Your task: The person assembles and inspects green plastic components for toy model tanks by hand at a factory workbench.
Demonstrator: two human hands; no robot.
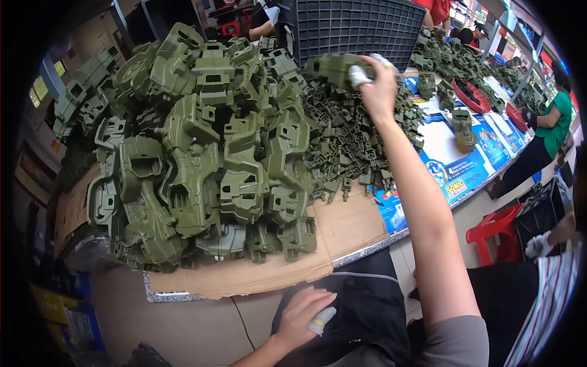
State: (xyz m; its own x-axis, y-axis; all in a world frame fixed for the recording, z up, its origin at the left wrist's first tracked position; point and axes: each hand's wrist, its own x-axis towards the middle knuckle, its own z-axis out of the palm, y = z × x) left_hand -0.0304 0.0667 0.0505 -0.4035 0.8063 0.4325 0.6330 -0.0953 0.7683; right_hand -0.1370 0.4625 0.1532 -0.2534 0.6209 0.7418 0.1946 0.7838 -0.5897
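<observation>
My right hand (378, 82), with white covers on its fingertips, reaches out over the table. It grips an olive-green moulded plastic vehicle part (333, 68), smeared by motion, in front of the dark crate. Below that part spreads a pile of small olive-green plastic pieces (351, 131). To the left rises a tall heap of olive-green plastic vehicle shells (195, 147). On my dark-clad lap lies my left hand (302, 315), fingers stretched out, a whitish cover on its thumb and nothing seen in it.
A black plastic crate (358, 30) stands at the table's far side. Flattened cardboard (348, 226) covers the near edge. Printed blue sheets (452, 168), red trays (468, 96) and more green parts lie to the right. A red stool (496, 231) and other people are beyond.
</observation>
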